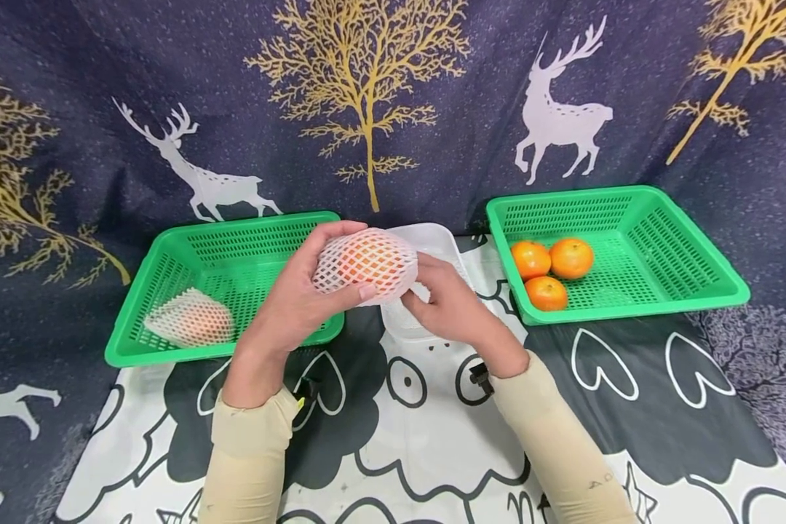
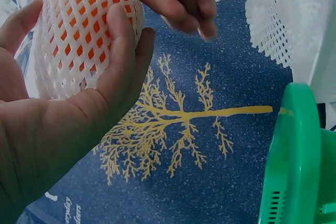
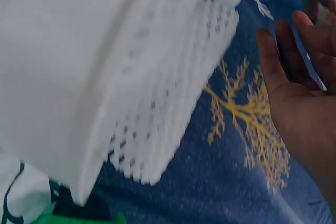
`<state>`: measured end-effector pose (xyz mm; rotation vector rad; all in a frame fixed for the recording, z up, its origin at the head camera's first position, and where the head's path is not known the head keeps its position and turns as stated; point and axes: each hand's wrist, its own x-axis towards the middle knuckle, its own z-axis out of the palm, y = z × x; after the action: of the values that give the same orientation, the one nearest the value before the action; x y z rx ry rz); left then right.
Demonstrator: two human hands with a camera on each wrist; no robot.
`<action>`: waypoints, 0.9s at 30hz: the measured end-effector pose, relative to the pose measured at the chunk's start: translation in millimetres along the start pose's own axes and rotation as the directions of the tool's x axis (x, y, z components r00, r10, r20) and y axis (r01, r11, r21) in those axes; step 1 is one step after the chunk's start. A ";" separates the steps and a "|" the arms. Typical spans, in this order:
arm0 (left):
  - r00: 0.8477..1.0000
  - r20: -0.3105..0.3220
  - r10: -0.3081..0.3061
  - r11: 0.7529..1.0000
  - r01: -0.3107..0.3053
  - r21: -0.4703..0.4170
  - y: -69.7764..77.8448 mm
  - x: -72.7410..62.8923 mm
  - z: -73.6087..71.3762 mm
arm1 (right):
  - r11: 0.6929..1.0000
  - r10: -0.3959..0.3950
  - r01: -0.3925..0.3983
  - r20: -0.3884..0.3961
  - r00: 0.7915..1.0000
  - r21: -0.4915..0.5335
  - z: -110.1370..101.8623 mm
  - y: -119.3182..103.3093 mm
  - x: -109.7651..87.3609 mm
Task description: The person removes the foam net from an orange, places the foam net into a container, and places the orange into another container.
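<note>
Orange (image 1: 369, 260) in net (image 1: 402, 263), held in left hand (image 1: 290, 304); right hand (image 1: 450, 300) loosely curved beside, 3 o'clock. Looks like sleeving; probably needs net evened out next.

Orange (image 1: 370, 260): round, bright orange-red, showing through diamond-shaped gaps.
Foam net (image 1: 324, 271): white, stretched around the orange, its mesh opened wide over the fruit.
Place: raised, between the left hand's (image 1: 290, 302) thumb and fingers.

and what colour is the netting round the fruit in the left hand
White, diamond-meshed netting; best seen in the left wrist view.
</note>
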<state>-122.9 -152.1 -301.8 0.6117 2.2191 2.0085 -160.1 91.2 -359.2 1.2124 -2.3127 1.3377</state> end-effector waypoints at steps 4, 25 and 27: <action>1.000 0.002 0.004 1.000 -0.004 -0.001 0.0 1.5 0.6 | 0.999 0.007 -0.002 -0.104 0.995 0.048 -16.8 -0.1 0.3; 1.000 0.011 -0.005 0.994 0.003 0.110 -3.4 4.5 6.9 | 0.939 -0.082 0.151 -0.227 0.971 0.308 -34.9 -15.6 -4.5; 1.000 0.009 -0.001 0.994 0.000 0.112 -3.2 4.4 7.0 | 0.942 -0.090 0.150 -0.205 0.975 0.299 -35.1 -16.5 -4.1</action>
<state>-125.4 -144.1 -304.9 0.6291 2.3396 1.8866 -152.7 117.3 -331.2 1.2277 -1.9148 1.7387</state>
